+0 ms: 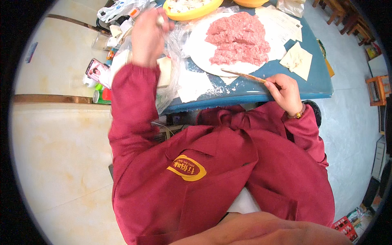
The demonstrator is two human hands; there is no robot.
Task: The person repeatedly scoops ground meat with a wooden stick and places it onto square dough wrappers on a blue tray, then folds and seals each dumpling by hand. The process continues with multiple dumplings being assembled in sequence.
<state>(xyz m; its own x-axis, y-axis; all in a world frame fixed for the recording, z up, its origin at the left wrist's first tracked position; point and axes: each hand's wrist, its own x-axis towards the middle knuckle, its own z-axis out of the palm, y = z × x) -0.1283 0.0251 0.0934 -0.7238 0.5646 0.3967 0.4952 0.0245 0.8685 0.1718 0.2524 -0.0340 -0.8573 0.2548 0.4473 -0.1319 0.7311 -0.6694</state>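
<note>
A large mound of minced raw meat (237, 39) lies on a white plate (199, 58) on the blue table (254, 88). My right hand (284, 92) holds a thin stick-like utensil (245, 75), its far end at the plate's near edge. My left hand (150, 35), blurred, is raised beside a yellow container (193, 13) of pale pieces; something small and pale shows at its fingers, perhaps a wrapped dumpling. A stack of pale wrappers (165, 71) lies near my left wrist. A single wrapper (297, 59) with a dab on it rests right of the plate.
Clear plastic film (176, 39) lies left of the plate, and white flour (225, 88) is scattered near the table's front edge. A phone (97, 73) stands at the left, by jars and bottles. Paper sheets (280, 23) lie at the right back. Wooden stools (332, 10) stand beyond.
</note>
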